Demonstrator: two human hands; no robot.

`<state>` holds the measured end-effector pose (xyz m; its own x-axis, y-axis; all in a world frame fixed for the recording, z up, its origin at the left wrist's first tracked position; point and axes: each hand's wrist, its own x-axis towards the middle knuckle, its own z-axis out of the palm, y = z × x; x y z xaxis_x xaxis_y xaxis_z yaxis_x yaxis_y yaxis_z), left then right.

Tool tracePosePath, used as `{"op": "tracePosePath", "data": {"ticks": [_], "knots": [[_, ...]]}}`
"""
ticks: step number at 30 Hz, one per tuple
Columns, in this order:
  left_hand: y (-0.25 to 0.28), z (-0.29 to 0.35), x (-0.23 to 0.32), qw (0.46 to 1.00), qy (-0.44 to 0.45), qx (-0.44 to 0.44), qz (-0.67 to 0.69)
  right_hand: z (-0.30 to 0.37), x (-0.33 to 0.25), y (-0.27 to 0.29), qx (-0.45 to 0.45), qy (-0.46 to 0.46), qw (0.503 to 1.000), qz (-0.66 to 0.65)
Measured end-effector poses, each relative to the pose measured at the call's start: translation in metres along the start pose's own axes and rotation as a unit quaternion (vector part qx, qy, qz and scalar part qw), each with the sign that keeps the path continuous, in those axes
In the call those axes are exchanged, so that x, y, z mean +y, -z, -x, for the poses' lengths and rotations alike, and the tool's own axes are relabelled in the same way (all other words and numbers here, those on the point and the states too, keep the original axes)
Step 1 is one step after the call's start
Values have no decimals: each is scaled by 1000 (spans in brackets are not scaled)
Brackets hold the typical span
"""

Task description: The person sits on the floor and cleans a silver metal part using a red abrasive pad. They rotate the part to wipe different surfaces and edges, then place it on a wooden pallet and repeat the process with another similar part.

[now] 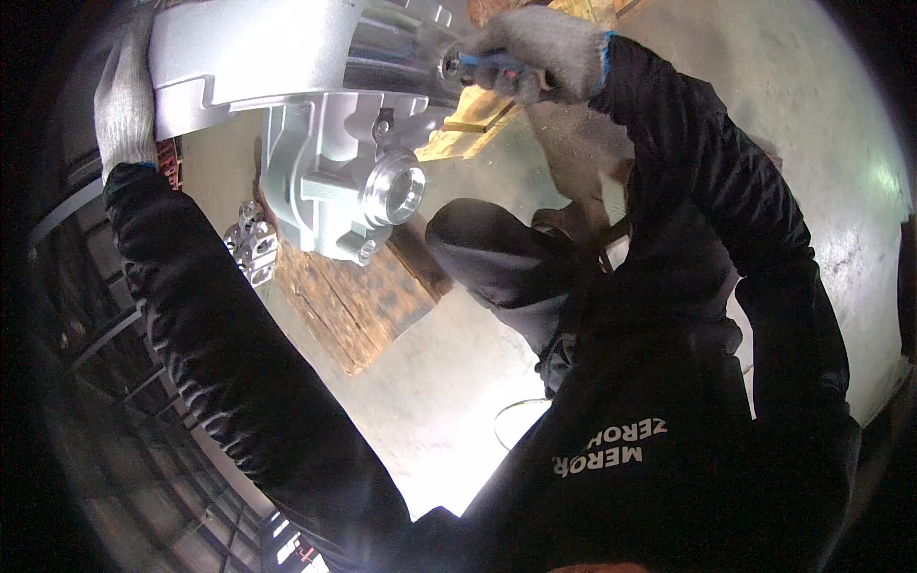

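Observation:
A large silver metal casting [253,57] fills the top of the view, with a ribbed section and a round machined bore [396,191] on its lower part. My right hand [554,53], in a grey knit glove, is closed around a blue tool with a round metal end [451,63]. That end is at the casting's ribbed right side; the tool's exact kind is unclear. At the casting's left edge lies my left hand [126,110], gloved too. Its fingers run up along the edge and are mostly hidden by the casting and the dark rim.
Beneath the casting a wooden block [353,301] rests on the grey floor [420,401]. A smaller shiny metal part [253,244] stands beside the block. Yellow wood [468,129] shows behind the casting, and my bent knee [487,244] is close to its lower right.

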<state>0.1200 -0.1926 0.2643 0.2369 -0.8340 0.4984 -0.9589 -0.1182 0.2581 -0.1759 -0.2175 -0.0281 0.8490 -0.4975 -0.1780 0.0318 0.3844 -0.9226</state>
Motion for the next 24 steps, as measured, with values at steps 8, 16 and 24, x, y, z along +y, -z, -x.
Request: {"op": "tracePosePath", "data": {"ticks": [8, 16, 24], "knots": [[-5, 3, 20, 1000, 21, -6, 2, 39, 22, -6, 112, -58, 987, 103], [1, 13, 21, 999, 34, 2, -9, 16, 40, -66, 275, 26, 957, -88], [0, 9, 16, 1000, 29, 5, -4, -4, 62, -81, 274, 43, 911, -304]]}}
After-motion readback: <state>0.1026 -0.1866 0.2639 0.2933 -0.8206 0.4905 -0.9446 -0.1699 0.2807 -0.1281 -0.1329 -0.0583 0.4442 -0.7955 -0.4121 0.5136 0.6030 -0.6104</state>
